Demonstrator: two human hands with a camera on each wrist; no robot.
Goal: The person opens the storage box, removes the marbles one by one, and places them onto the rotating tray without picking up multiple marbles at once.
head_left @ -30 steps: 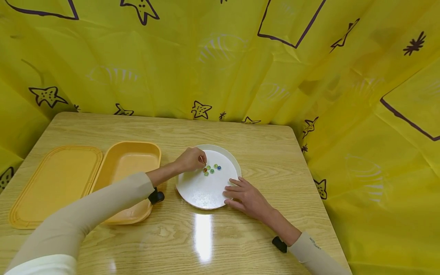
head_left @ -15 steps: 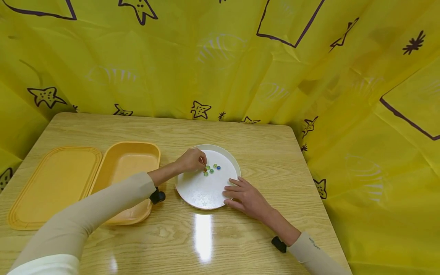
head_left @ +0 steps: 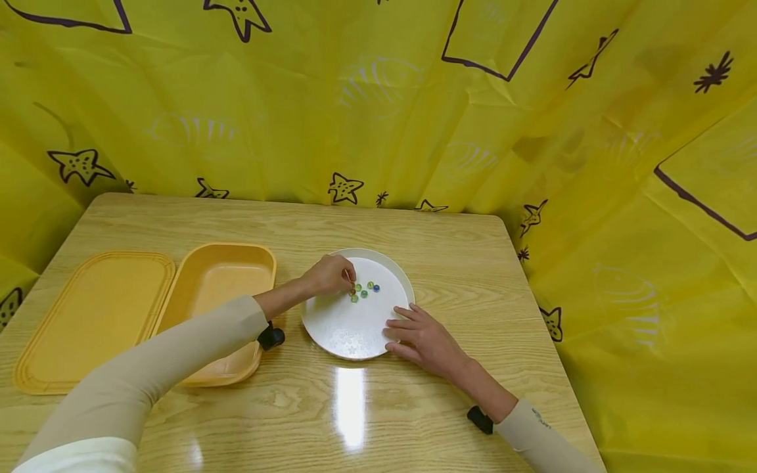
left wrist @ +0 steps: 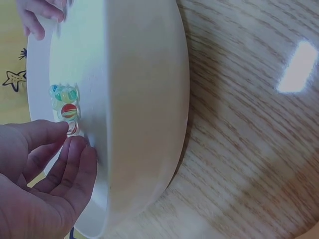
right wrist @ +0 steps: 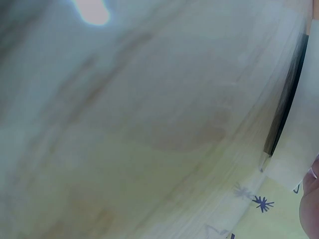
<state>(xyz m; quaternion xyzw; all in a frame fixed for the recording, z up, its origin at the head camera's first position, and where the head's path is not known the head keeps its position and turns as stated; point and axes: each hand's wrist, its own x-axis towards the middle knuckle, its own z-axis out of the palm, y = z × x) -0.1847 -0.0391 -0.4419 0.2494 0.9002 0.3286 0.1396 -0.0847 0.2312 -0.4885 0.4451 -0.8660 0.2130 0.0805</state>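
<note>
A round white tray (head_left: 349,332) with a raised wall lies on the table. Several glass marbles (head_left: 364,293) sit grouped inside it: green and yellow ones, a blue one, and a red-swirled marble (left wrist: 69,110). My left hand (head_left: 328,276) reaches over the tray's left side. In the left wrist view, its fingertips pinch a clear marble with red and white swirls (left wrist: 73,128), beside the group and low to the tray floor. My right hand (head_left: 427,343) rests on the tray's right rim with fingers spread, holding nothing. The right wrist view shows only part of that hand (right wrist: 310,201).
A yellow-orange plastic box (head_left: 236,263) stands left of the tray, partly under my left forearm. Its matching flat lid (head_left: 97,315) lies further left. A yellow patterned curtain (head_left: 378,112) hangs behind and to the right of the wooden table (head_left: 449,263).
The left fingertips have shifted very slightly at the edge of the marble group. The right hand, the tray and the other marbles stay where they were.
</note>
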